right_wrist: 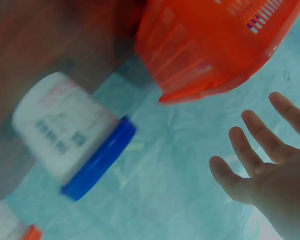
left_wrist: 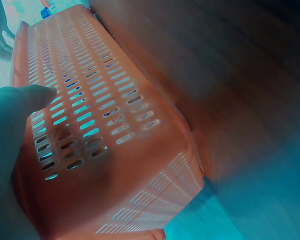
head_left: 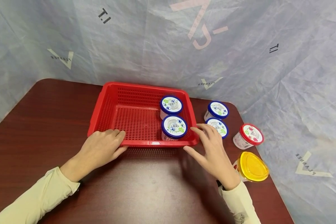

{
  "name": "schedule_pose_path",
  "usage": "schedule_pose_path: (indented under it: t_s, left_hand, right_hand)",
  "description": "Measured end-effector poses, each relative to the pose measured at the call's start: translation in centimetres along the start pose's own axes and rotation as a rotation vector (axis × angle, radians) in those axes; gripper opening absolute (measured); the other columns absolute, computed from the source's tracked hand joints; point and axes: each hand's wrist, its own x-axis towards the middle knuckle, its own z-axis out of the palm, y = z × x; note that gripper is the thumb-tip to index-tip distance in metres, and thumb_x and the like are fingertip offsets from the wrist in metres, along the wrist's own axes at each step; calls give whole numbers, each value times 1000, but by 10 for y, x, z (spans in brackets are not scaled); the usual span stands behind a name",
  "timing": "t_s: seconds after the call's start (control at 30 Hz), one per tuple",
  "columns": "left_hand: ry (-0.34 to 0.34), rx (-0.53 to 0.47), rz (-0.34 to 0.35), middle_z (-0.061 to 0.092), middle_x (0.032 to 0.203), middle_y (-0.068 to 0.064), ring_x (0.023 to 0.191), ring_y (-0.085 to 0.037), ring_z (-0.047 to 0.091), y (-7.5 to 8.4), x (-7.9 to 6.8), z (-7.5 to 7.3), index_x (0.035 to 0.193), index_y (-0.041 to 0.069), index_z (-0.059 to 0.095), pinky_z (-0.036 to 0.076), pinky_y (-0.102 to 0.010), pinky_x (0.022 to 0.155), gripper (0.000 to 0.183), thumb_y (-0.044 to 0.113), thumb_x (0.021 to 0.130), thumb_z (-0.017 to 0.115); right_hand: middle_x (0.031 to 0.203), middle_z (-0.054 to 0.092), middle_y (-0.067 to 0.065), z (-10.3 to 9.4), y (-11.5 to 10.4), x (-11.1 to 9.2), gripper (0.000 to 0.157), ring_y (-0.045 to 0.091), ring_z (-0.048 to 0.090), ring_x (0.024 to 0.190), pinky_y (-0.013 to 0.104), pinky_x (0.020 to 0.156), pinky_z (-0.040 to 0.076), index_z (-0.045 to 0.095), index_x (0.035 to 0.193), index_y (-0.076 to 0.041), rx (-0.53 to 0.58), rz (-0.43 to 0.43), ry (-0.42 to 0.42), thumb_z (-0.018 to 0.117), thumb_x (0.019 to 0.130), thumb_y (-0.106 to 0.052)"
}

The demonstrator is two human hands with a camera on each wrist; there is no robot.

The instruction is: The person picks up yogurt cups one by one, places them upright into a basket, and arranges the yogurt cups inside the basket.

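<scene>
A red slotted plastic basket point(head_left: 148, 143) sits on the table, and two blue-lidded tubs, one tub point(head_left: 175, 127) in front of the other tub point(head_left: 171, 105), stand at its right end. My left hand point(head_left: 102, 146) grips the front rim near the left corner. The left wrist view shows its thumb point(left_wrist: 35, 97) against the basket's outer slotted wall. By the front right corner, my right hand point(head_left: 211, 152) is spread with nothing in it. In the right wrist view its fingers point(right_wrist: 257, 137) are apart from the basket point(right_wrist: 205, 50).
Right of the basket stand two more blue-lidded tubs, the farther tub point(head_left: 218, 109) and a nearer tub point(head_left: 217, 127) partly behind my right hand. A red-lidded tub point(head_left: 248, 136) and a yellow-lidded container point(head_left: 253, 167) are along the table's right edge. A grey sheet point(head_left: 162, 40) hangs behind.
</scene>
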Motion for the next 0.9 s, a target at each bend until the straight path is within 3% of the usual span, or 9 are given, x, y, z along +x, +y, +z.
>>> schedule_pose_path:
  t_s: [0.33, 0.9]
  left_hand:
    - [8, 1, 2, 60, 71, -8, 54, -25, 58, -1, 1, 0, 90, 3, 61, 44, -36, 39, 41, 34, 75, 83]
    - [2, -14, -4, 63, 76, -10, 59, -27, 62, 0, 0, 1, 95, 1, 63, 47, -38, 42, 43, 34, 76, 82]
  right_hand:
    - [146, 44, 7, -4, 13, -31, 67, 27, 33, 137, 61, 106, 28, 54, 139, -18, 3, 142, 17, 80, 81, -40]
    - [139, 48, 16, -20, 34, -59, 66, 35, 38, 132, 57, 104, 32, 56, 136, -7, -49, 193, 173, 82, 80, -29]
